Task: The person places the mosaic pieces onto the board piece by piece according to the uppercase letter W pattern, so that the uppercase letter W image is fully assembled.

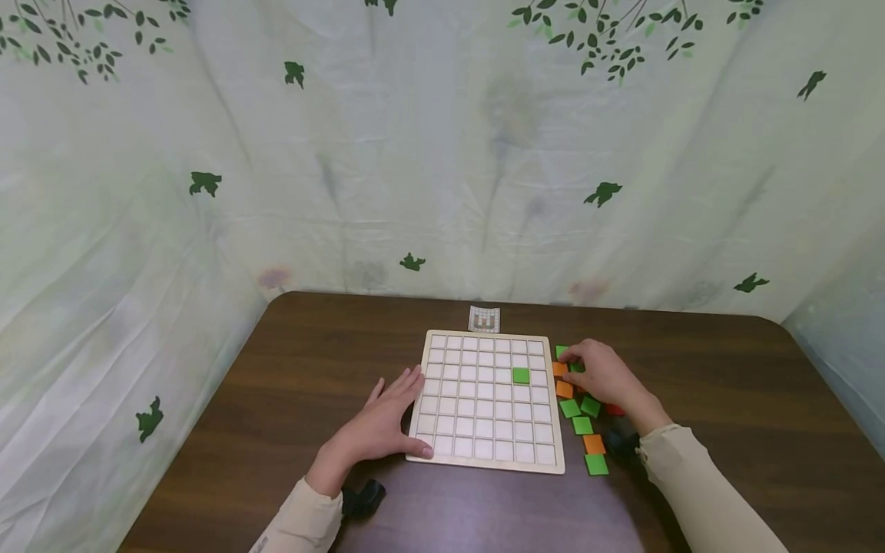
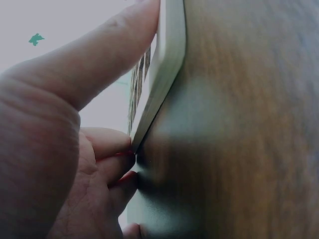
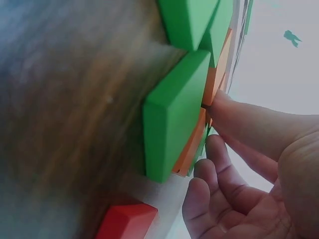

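A pale wooden board (image 1: 418, 399) with a grid of white squares lies flat on the table. One green tile (image 1: 521, 375) sits in its upper right part. My left hand (image 1: 380, 422) rests at the board's left side, thumb on the near left corner and fingers spread along the edge. The left wrist view shows that thumb (image 2: 114, 47) on the board's rim (image 2: 167, 59). Over loose tiles beside the right edge is my right hand (image 1: 608, 376). Its thumb (image 3: 249, 117) touches the tiles near an orange tile (image 3: 217, 74); whether it pinches one is hidden.
Several green and orange tiles trail down the board's right side, ending in a green tile (image 1: 596, 465). A red tile (image 1: 614, 409) lies partly under the right wrist. Behind the board is a small patterned card (image 1: 484, 319). A patterned curtain (image 1: 442, 153) hangs beyond the brown table (image 1: 332, 330).
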`<state>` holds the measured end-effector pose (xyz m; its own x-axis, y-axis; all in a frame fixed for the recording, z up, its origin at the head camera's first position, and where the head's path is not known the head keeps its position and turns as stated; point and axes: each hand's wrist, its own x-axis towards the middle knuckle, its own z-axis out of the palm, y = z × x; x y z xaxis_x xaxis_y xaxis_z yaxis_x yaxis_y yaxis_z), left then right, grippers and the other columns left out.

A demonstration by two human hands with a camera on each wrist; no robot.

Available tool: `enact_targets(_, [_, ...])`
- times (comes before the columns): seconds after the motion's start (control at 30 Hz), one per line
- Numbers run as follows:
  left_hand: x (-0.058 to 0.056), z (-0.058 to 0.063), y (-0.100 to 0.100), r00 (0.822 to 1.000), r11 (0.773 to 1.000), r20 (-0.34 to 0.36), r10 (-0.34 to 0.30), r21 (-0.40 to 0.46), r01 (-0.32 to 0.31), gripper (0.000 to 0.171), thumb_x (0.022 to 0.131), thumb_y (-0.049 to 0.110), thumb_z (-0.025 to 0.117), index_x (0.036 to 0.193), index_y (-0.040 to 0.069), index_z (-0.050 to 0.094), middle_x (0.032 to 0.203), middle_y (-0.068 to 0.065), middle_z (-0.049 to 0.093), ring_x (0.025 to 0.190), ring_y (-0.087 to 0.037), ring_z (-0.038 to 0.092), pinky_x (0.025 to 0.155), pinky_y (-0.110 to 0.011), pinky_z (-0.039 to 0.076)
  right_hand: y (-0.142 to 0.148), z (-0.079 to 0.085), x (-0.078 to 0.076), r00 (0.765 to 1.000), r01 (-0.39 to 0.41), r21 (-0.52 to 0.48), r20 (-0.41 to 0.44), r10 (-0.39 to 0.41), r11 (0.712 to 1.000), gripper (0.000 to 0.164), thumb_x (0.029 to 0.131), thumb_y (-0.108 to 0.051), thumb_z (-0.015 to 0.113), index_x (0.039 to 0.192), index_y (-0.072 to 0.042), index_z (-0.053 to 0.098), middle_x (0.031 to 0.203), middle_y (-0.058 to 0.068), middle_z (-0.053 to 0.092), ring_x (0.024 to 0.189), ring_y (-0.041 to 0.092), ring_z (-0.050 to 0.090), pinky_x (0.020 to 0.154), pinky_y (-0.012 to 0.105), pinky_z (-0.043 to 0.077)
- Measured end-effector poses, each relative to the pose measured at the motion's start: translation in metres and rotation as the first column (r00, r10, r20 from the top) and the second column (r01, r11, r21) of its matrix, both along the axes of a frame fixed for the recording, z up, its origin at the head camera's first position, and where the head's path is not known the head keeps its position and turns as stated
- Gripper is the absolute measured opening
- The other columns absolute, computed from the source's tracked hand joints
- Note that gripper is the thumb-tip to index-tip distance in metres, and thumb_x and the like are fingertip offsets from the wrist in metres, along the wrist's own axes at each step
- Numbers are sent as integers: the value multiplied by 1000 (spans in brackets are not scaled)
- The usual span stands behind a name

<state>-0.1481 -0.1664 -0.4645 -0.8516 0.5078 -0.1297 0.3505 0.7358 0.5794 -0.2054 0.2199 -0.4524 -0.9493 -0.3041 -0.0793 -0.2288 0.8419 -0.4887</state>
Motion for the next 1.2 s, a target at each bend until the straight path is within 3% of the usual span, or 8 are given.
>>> enact_targets(0.2, [0,0,0,1000,1000,-4,5,-6,-5,117,73,51,86,158,0,24,166,-14,17,154,-29,9,119,-61,0,0,1,0,1000,-1,10,-10,1,1000,26,92,-9,73,116,0,72,111,15,66,104,33,60,91,52,51])
enact_targets(0.47, [0,-2,1,1000,1000,-4,3,-4,-3,118,73,53,86,158,0,23,166,-13,16,154,-29,9,119,-61,0,0,4,9,999,18,-22,-38,-19,1000,26,94,-11,72,118,-2,71,117,16,67,105,33,63,89,51,53])
enact_targets(0.9, [-1,-2,0,1000,1000,-11,4,-16,-4,118,73,52,86,158,0,24,166,-14,17,154,-29,9,119,-61,1,-12,10,26,996,-6,-43,-90,2,999,24,92,-13,74,116,-7,73,115,11,68,99,29,61,82,45,54])
enact_targets(1.2, [-1,-2,0,1000,1000,-14,1,-15,-1,118,73,52,86,158,0,23,166,-14,17,154,-29,10,119,-61,1,-19,9,32,991,-68,-71,-121,59,995,24,91,-14,75,114,-6,74,106,5,69,97,26,62,80,44,54])
